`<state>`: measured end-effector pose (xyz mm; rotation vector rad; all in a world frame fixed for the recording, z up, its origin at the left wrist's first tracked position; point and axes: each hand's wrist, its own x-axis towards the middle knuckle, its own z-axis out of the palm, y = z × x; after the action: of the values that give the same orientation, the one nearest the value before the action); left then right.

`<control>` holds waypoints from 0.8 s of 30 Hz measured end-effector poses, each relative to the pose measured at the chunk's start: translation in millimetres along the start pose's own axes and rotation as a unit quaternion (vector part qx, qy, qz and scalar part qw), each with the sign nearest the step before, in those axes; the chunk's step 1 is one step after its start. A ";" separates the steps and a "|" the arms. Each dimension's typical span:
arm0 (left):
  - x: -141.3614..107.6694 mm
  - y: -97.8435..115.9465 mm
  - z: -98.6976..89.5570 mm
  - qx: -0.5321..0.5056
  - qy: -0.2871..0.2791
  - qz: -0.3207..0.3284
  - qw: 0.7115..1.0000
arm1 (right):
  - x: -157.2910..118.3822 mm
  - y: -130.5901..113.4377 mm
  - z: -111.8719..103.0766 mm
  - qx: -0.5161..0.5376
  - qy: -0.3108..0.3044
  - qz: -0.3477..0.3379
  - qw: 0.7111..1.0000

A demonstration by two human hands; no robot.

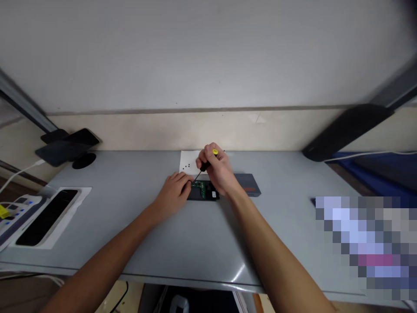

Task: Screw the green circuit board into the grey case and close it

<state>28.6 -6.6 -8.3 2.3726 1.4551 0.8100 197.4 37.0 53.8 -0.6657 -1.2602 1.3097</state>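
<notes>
An opened black electronic device (211, 190) with a green circuit board lies flat on the grey desk (137, 243), in the middle of the head view. My left hand (174, 191) is closed over its left end, hiding that part. My right hand (217, 167) grips a screwdriver (204, 166) with a dark handle and a yellow cap. Its thin shaft slants down to the left, and the tip is at the board beside my left fingers. Behind my hands is a white paper (186, 158) with several tiny dark screws on it.
A grey box (249, 184) lies right of the device. At left are a phone on a stand (70, 145), another phone on white paper (48, 217) and a power strip (19, 217). A black cylindrical object (345, 132) leans at the right; a blurred-out area covers the right front.
</notes>
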 end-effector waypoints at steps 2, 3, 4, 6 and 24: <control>0.1 -0.3 -0.1 0.001 0.000 0.002 1.000 | 0.8 1.3 0.5 -0.013 0.014 -0.006 1.000; 0.1 -0.1 -0.4 0.001 0.001 0.002 1.000 | 0.9 1.4 0.9 -0.014 0.013 -0.012 1.000; 0.1 0.2 -0.7 0.001 0.001 0.002 1.000 | 0.7 1.1 1.5 -0.011 0.006 -0.017 1.000; 0.2 1.4 -1.6 0.000 0.000 0.000 1.000 | -0.4 -0.1 2.9 -0.007 -0.023 -0.022 0.999; -0.7 1.8 -1.0 0.015 0.000 -0.005 1.000 | -2.6 3.2 2.6 -0.003 0.005 -0.061 0.998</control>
<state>29.1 -8.2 -6.8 2.3855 1.4874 0.7921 194.5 34.5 50.8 -0.5897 -1.2765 1.2006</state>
